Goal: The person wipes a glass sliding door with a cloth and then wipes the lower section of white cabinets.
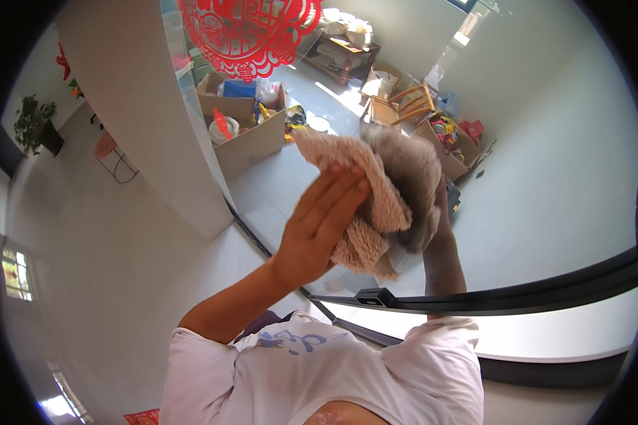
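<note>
My left hand (pixel 324 220) presses against a fluffy pinkish cloth (pixel 353 159), its fingers together and its thumb hidden. Folds of this cloth hang below the fingers. Just to the right, a grey-brown fluffy cloth (pixel 409 170) looks blurred and darker, as if seen through the glass pane (pixel 542 175). My right forearm (pixel 445 255) passes behind the pane's black frame (pixel 510 297) and reaches up to that darker cloth. The cloth covers my right hand, so its fingers cannot be seen. A small black fitting (pixel 375 297) sits on the frame.
A red paper cutout (pixel 250 32) is at the top. Beyond the glass are cardboard boxes (pixel 255 133) of mixed items, a wooden chair (pixel 399 106) and a dark wooden table (pixel 345 53). A stool (pixel 106 146) and a potted plant (pixel 48 133) stand at the left.
</note>
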Motion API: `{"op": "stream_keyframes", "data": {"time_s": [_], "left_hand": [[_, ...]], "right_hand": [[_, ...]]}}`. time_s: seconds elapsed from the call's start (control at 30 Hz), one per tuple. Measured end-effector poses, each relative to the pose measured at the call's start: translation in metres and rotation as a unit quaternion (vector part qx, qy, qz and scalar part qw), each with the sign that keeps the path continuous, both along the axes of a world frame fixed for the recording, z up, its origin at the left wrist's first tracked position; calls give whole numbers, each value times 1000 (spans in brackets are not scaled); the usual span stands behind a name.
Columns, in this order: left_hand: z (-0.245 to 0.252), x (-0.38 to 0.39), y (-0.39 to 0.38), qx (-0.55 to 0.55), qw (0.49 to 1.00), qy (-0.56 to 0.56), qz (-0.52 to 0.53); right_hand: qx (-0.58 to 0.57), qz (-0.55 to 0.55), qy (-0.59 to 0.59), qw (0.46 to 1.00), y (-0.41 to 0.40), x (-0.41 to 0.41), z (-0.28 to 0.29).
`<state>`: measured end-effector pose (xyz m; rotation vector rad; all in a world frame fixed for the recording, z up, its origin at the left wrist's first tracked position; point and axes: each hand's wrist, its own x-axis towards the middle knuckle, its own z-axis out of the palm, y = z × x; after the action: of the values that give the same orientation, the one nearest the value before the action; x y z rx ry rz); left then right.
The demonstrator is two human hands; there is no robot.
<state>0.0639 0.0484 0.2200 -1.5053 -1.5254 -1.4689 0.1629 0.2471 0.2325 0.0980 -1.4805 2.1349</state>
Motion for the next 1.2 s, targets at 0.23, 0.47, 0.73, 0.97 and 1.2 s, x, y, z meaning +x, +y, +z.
{"op": "stream_keyframes", "data": {"time_s": [0.23,0.47,0.73,0.97,1.2], "left_hand": [[-25,-2,1,-26,999,23,0],[21,-23,5,41,998,14,47],[-13,-17,-1,-18,1000,9,3],[25,-31,9,54,998,17,30],[-20,-15,-2,-22,999,32,24]], "right_hand": [[-10,-78,-14,997,-14,-11,-7],[-13,-6,23,1000,11,-38,-21],[-123,-3,20,992,4,-34,-44],[-89,-77,20,993,20,-59,-44],[-230,45,25,972,8,-35,-62]]}}
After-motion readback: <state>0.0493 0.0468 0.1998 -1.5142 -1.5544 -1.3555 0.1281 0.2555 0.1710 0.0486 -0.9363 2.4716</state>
